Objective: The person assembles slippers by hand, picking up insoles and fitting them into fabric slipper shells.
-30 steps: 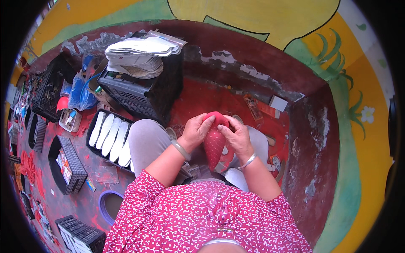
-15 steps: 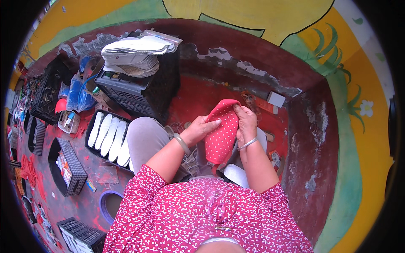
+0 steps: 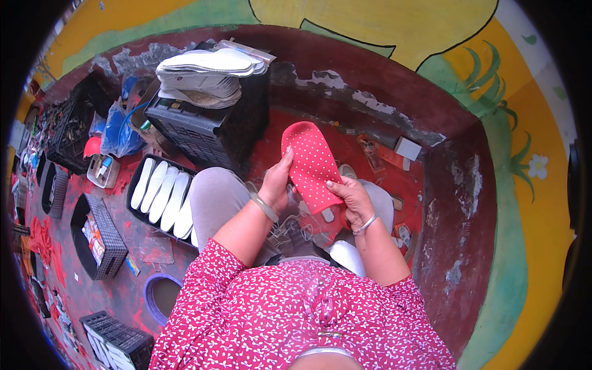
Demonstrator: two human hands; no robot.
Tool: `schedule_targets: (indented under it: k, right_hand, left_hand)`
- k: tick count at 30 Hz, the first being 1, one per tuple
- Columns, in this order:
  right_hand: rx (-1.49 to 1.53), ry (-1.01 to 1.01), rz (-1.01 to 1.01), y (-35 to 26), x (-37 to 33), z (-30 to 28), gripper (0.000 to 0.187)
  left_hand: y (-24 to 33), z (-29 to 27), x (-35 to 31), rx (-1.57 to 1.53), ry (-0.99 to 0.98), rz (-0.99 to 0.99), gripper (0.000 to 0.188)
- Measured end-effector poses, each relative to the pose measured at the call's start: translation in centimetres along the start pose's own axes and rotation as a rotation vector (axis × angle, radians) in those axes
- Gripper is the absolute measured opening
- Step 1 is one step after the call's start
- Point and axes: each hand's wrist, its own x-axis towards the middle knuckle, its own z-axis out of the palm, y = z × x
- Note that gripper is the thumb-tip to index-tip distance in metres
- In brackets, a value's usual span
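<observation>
Both my hands hold a red fabric piece [image 3: 313, 165] with white polka dots, rounded at its far end like an insole or shoe part. My left hand [image 3: 276, 185] grips its left edge, thumb lying on top. At the lower right corner, my right hand [image 3: 353, 198] pinches the piece between thumb and fingers. The fabric is spread fairly flat above my lap. Left of my knee, a dark basket [image 3: 131, 196] contains several white insoles [image 3: 161, 196] in a row. A white rounded thing [image 3: 347, 256] lies by my right thigh, partly hidden.
A tall black crate [image 3: 185, 132] ahead carries a stack of white insoles [image 3: 206, 73]. On the left floor are a checked basket [image 3: 112, 246], a purple-rimmed bucket [image 3: 150, 302] and a black crate [image 3: 111, 327]. A peeling maroon wall [image 3: 459, 203] rises at right.
The fabric piece was folded over at its top and is now opened out flatter, tilted to the left. My right hand has moved down to its lower corner; my left hand is higher along its edge.
</observation>
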Motion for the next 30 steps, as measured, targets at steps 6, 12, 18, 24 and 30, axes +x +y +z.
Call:
schedule_targets:
  k: [6,12,18,24,30]
  right_hand:
    - [-0.134,0.146,-0.171,0.0,0.3,0.1,0.03]
    - [-0.088,0.123,-0.11,-0.3,0.7,-1.3,0.031]
    - [-0.098,0.18,-0.096,-0.6,0.3,-3.2,0.024]
    - [-0.672,0.276,-0.483,-1.4,-0.8,-2.4,0.052]
    - [-1.139,0.114,-0.827,-1.1,-1.2,-0.6,0.071]
  left_hand:
    - [0.2,-0.2,-0.5,0.513,-0.238,-0.1,0.028]
    - [-0.5,0.4,-1.2,0.409,-0.243,-0.14,0.016]
    - [-0.4,-0.3,-0.7,0.277,-0.292,-0.185,0.013]
    - [-0.4,-3.3,1.8,-0.141,-0.258,-0.394,0.022]
    - [-0.9,-3.0,1.7,-0.127,-0.226,-0.408,0.026]
